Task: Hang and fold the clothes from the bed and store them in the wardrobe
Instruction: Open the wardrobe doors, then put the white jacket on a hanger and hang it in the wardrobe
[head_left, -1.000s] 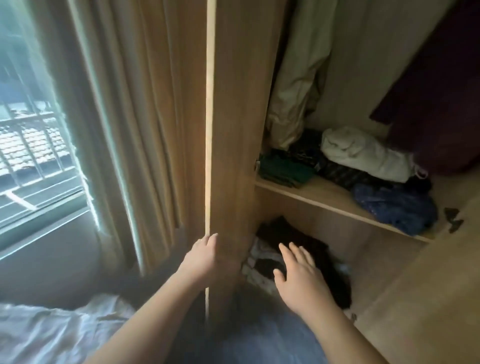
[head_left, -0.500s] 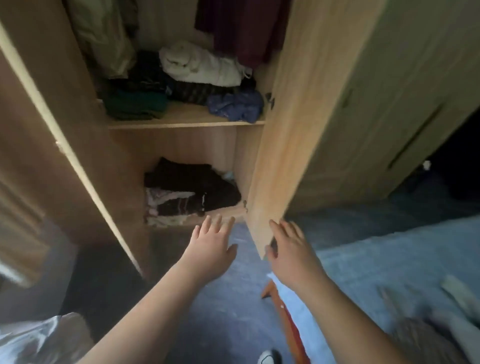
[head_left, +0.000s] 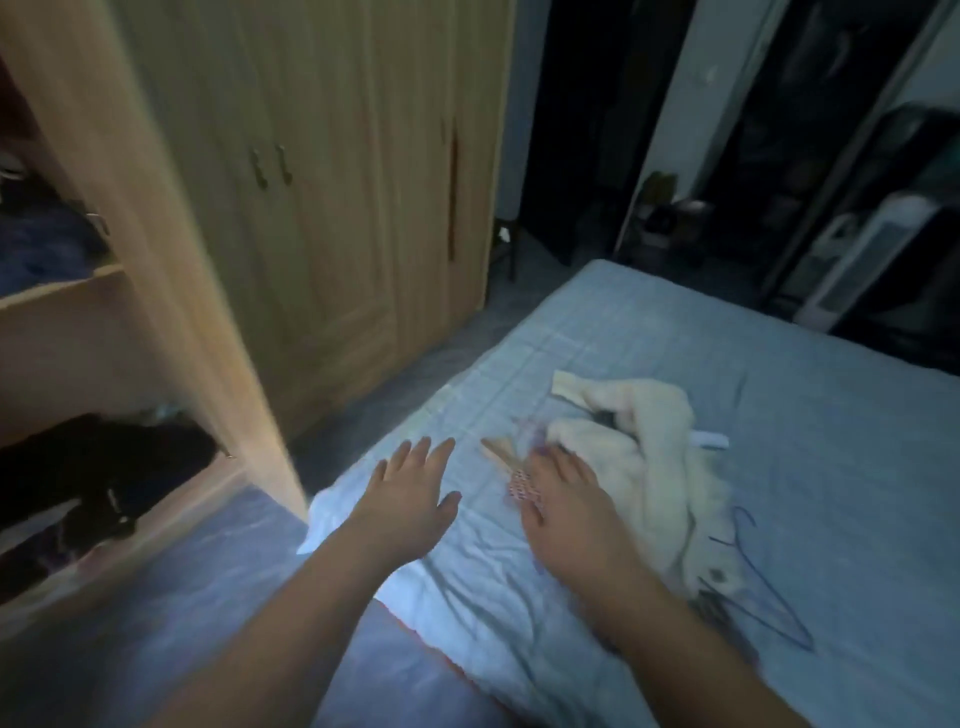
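Above the near corner of the bed (head_left: 779, 415), both hands were stretched forward with the palms turned down. The left hand (head_left: 410, 499) hovered over the pale blue sheet with its fingers (head_left: 421, 452) spread wide and straight, and it held nothing. The right hand (head_left: 566, 514) was just beside it, also flat and with the fingers loose, empty as well; it was over a small patterned piece of cloth (head_left: 524, 486) and the end of a wooden hanger (head_left: 501, 451) (whether the palm really touched them I could not tell, because the picture was blurred there). Right next to this hand, a crumpled cream-white garment (head_left: 654, 447) lay in a heap on the bed, and a thin blue wire hanger (head_left: 769, 597) rested on the sheet at the near end of the heap, partly under the cloth. To the left stood the wardrobe (head_left: 322, 182), of light wood. One door (head_left: 171, 260) was swung open toward the bed, and its lower corner came close to the bed's edge. Behind this door, the open compartment showed a shelf (head_left: 57, 288) with dark blue clothes (head_left: 36, 249) on it, and below it a pile of black clothes (head_left: 98, 462) lay at the bottom. The other doors of the wardrobe were closed.
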